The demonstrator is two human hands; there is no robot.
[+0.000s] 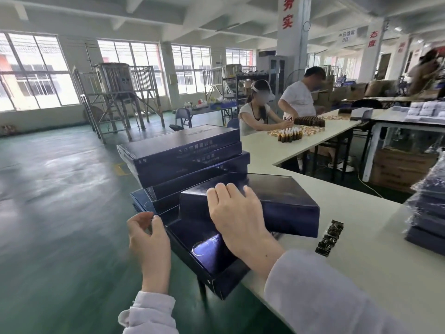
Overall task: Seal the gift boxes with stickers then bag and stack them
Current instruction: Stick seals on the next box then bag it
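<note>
Head cam, 1 view. Gift box [289, 203], dk blue, on table [385, 273] near its edge, lying partly over a 2nd dk-blue box [209, 251] that overhangs the edge. Right grip [237, 213]: fingers laid over gift box top, pressing, not clasping. Left grip [148, 233]: fingers curled at box's left corner; whether it pinches anything, cannot tell. Box stack [183, 153] just behind. Black sticker strip [330, 237] on table, right of box. Bagged boxes [428, 213] far right.
</note>
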